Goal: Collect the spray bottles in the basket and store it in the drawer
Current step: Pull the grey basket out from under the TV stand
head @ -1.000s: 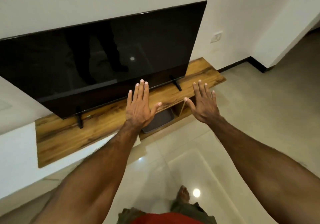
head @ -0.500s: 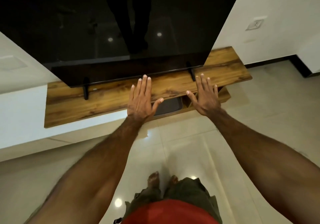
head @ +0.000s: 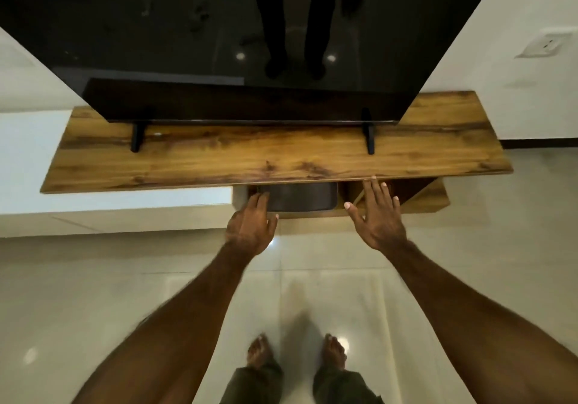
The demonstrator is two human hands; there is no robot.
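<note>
Left hand (head: 250, 231) is reaching toward the dark basket (head: 301, 196) under the counter (head: 275, 156), fingers loose, apparently not gripping; right hand (head: 380, 215) splayed, empty. Risk: knuckles striking the overhang.

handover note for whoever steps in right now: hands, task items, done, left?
Left hand: empty, fingers curling at the left edge of the dark basket.
Right hand: empty, open, fingertips near the front edge of the wooden top.
Basket sits in the open compartment under the top, below the TV.
No spray bottles in view.
Done: nothing visible.
Left: pull basket out, collect bottles, store it in the drawer.
</note>
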